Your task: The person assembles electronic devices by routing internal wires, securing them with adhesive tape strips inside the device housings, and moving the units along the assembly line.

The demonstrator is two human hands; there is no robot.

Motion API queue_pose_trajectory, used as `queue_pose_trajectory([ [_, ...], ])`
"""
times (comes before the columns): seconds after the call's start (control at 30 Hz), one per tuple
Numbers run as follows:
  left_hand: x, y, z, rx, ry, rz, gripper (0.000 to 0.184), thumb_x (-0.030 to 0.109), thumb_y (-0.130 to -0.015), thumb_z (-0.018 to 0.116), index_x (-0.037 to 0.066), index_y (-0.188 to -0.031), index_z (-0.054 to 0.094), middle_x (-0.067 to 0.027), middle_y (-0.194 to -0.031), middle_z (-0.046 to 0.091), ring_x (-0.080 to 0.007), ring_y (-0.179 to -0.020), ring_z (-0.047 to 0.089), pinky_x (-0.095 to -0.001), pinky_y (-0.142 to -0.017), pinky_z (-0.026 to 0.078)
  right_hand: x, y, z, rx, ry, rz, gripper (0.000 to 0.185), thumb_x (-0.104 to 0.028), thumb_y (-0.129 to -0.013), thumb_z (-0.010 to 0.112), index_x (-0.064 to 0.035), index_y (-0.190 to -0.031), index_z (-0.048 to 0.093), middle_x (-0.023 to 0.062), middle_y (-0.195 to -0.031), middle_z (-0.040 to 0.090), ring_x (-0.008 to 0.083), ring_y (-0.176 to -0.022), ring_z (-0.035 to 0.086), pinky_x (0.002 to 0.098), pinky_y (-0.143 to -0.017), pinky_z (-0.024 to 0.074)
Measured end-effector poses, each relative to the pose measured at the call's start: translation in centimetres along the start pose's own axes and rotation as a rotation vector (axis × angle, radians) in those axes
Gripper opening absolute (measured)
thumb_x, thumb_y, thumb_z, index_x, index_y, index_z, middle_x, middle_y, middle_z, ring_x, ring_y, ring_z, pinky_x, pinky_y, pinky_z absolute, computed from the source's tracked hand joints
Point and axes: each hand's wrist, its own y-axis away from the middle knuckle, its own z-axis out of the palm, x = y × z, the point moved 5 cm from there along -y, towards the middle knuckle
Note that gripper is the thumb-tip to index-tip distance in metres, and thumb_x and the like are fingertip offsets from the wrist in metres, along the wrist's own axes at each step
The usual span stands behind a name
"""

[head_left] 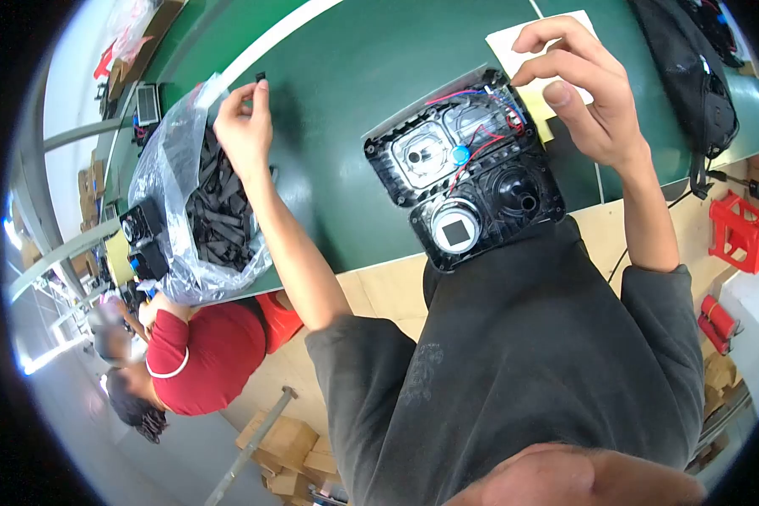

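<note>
My left hand [246,126] is raised over the table, with thumb and forefinger pinched on a small black piece [261,77]. Beneath and left of that arm, a clear plastic bag [156,181] holds many dark strips [219,215]. My right hand [586,93] hangs at the upper right, fingers curved and apart, with nothing visible in them. Just left of it, against my shirt at the table edge, lies an opened black plastic housing [401,190]. Inside it are red and blue wires, a blue round part [460,155] and a white round speaker-like part [456,226] with a black square.
White paper [502,40] and a yellow slip [538,111] lie under my right hand. A black bag [679,76] rests at the table's right. Black devices [141,221] stand beside the plastic bag. A person in a red shirt [207,358] sits to the left. Red stools [738,232] stand at right.
</note>
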Motion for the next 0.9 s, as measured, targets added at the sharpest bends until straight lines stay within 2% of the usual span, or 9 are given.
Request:
queue_pose_trajectory([
  [0.1,9.7,4.3,-2.8,0.114,0.672,0.159,0.015,0.009,-0.101,0.077,-0.002,-0.111,0.079,-0.0052,-0.087,0.071,-0.0127,-0.070,0.059,-0.0241,-0.064,0.044,-0.2,-0.1,0.7,-0.032,-0.434,0.274,0.038,-0.031,-0.113,0.056,0.0022,-0.114,0.075,0.0133,-0.123,0.071,0.0190,-0.102,0.067,0.0305,-0.083,0.0533],
  [0.13,12.0,6.0,-3.2,0.015,0.812,0.219,0.016,0.007,-0.101,0.076,-0.003,-0.114,0.077,-0.0087,-0.091,0.073,-0.0141,-0.072,0.063,-0.0252,-0.065,0.047,-0.6,-0.5,1.8,-0.029,-0.613,0.347,0.038,-0.028,-0.115,0.054,0.0020,-0.129,0.072,0.0123,-0.124,0.072,0.0151,-0.100,0.070,0.0269,-0.080,0.0555],
  [0.27,21.2,10.7,-2.2,-0.173,1.335,0.269,0.021,-0.012,-0.089,0.079,-0.006,-0.109,0.079,-0.0178,-0.097,0.079,-0.0185,-0.084,0.075,-0.0295,-0.078,0.059,-2.0,-1.7,4.1,-0.110,-1.001,0.595,0.037,-0.025,-0.113,0.058,-0.0006,-0.141,0.066,0.0128,-0.115,0.073,0.0147,-0.086,0.073,0.0274,-0.074,0.0583],
  [0.37,22.2,11.7,-0.9,-0.177,1.272,0.222,0.022,-0.010,-0.086,0.082,-0.007,-0.108,0.079,-0.0153,-0.094,0.080,-0.0186,-0.082,0.075,-0.0294,-0.077,0.060,0.6,-0.8,3.3,-0.196,-0.970,0.632,0.035,-0.024,-0.111,0.063,-0.0009,-0.137,0.067,0.0109,-0.112,0.073,0.0130,-0.081,0.072,0.0276,-0.073,0.0589],
  [0.43,21.8,11.7,-1.2,-0.134,0.891,0.356,0.022,-0.006,-0.085,0.085,-0.005,-0.106,0.079,-0.0117,-0.087,0.078,-0.0158,-0.075,0.071,-0.0289,-0.073,0.058,1.4,-0.5,2.3,-0.157,-1.031,0.712,0.024,-0.019,-0.108,0.069,0.0011,-0.121,0.072,0.0088,-0.101,0.073,0.0153,-0.081,0.070,0.0296,-0.074,0.0567],
  [0.5,22.1,11.8,-1.5,-0.105,0.676,0.523,0.033,0.000,-0.082,0.088,-0.001,-0.113,0.078,-0.0113,-0.097,0.074,-0.0189,-0.083,0.070,-0.0303,-0.072,0.056,2.6,-0.3,1.9,-0.145,-1.036,0.743,0.022,-0.018,-0.109,0.067,0.0028,-0.114,0.073,0.0076,-0.088,0.074,0.0123,-0.075,0.068,0.0263,-0.067,0.0535],
  [0.63,23.7,12.5,-1.1,-0.144,0.266,0.824,0.044,0.009,-0.078,0.092,0.002,-0.119,0.076,-0.0135,-0.114,0.073,-0.0287,-0.098,0.071,-0.0389,-0.083,0.057,5.0,0.4,2.2,-0.296,-0.896,0.846,0.024,-0.020,-0.110,0.067,0.0017,-0.112,0.076,0.0034,-0.090,0.075,0.0085,-0.070,0.065,0.0234,-0.065,0.0530],
  [0.73,24.0,13.7,1.2,-0.338,0.206,0.705,0.030,0.008,-0.082,0.088,0.007,-0.111,0.079,-0.0092,-0.111,0.072,-0.0276,-0.094,0.073,-0.0399,-0.082,0.059,6.3,0.4,2.7,-0.349,-0.808,0.868,0.025,-0.023,-0.109,0.069,0.0007,-0.106,0.077,0.0021,-0.085,0.074,0.0069,-0.069,0.064,0.0229,-0.064,0.0519],
  [0.9,24.6,13.7,2.5,-0.338,0.181,0.584,0.026,0.016,-0.086,0.087,0.006,-0.108,0.078,-0.0103,-0.106,0.073,-0.0297,-0.087,0.074,-0.0399,-0.077,0.059,6.4,0.1,2.6,-0.359,-0.808,0.901,0.026,-0.025,-0.108,0.070,0.0000,-0.104,0.077,0.0019,-0.083,0.074,0.0068,-0.069,0.064,0.0232,-0.064,0.0517],
])
